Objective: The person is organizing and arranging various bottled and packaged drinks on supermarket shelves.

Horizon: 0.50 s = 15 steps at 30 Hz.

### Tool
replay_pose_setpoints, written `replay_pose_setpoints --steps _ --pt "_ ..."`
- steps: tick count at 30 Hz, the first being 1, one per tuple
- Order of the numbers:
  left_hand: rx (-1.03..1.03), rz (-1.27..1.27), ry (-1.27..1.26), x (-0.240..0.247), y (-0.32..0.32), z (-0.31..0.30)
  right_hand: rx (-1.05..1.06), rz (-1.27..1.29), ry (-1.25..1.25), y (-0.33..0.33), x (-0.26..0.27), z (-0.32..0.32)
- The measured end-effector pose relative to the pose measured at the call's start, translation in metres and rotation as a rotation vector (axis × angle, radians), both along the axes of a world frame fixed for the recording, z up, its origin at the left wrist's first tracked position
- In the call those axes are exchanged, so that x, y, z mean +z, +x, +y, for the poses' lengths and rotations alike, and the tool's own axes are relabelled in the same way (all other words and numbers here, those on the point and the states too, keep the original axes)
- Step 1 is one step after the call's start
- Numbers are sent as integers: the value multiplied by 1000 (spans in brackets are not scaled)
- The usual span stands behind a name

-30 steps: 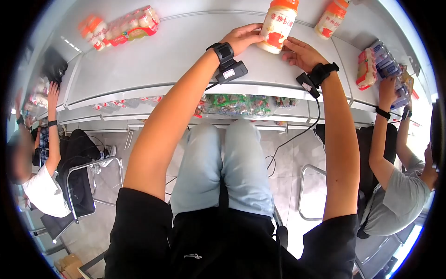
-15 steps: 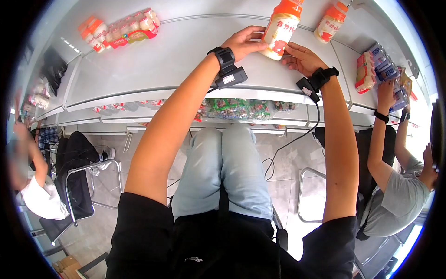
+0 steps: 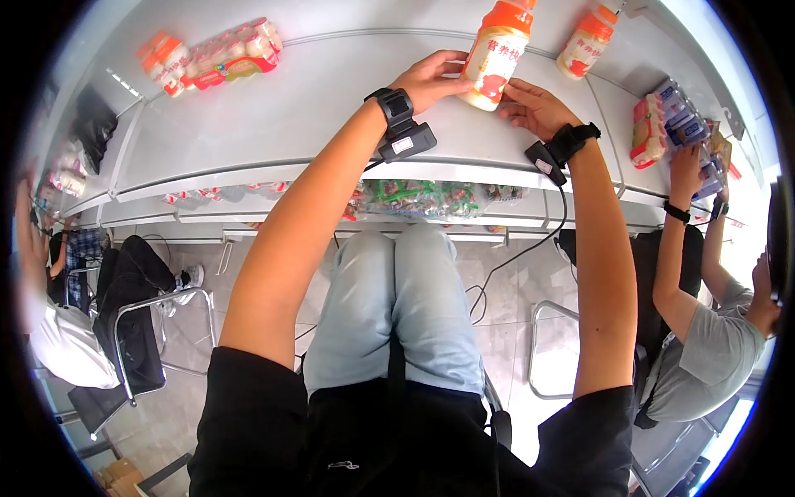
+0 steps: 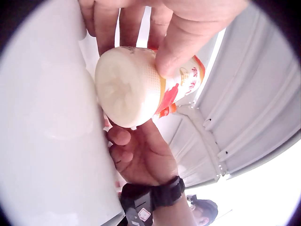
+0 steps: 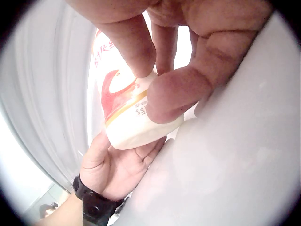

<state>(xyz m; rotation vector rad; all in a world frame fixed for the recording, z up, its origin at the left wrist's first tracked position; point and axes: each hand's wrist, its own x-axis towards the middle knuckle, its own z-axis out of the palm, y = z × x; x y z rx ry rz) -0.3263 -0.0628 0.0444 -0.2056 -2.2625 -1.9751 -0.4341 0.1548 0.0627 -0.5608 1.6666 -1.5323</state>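
An orange-capped drink bottle (image 3: 495, 56) with a white label and red print leans away at the upper middle of the head view. My left hand (image 3: 428, 81) grips its lower left side, thumb in front and fingers behind. Its pale round base (image 4: 126, 89) faces the camera in the left wrist view, tipped up off the shelf. On the other side, my right hand (image 3: 537, 109) holds the bottle low, its bent fingertips (image 5: 171, 94) against the side just above the base. The left palm (image 5: 123, 169) shows beyond the bottle in the right wrist view.
A similar bottle (image 3: 586, 43) stands behind at the right. Shrink-wrapped small bottles (image 3: 236, 56) and orange-capped bottles (image 3: 164, 62) sit back left. Another pack (image 3: 649, 131) and blue cans (image 3: 681, 112) stand right, by another person's hand (image 3: 686, 170). Bagged goods (image 3: 426, 197) fill the shelf below.
The bottle has come slightly towards me, both hands staying on it. The person at the left has lowered a raised arm.
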Motion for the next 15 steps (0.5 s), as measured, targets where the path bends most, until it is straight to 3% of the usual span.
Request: replay_pose_setpoints --steps 15 --pt "-5 -64 59 2 0 -2 16 31 22 1 2 0"
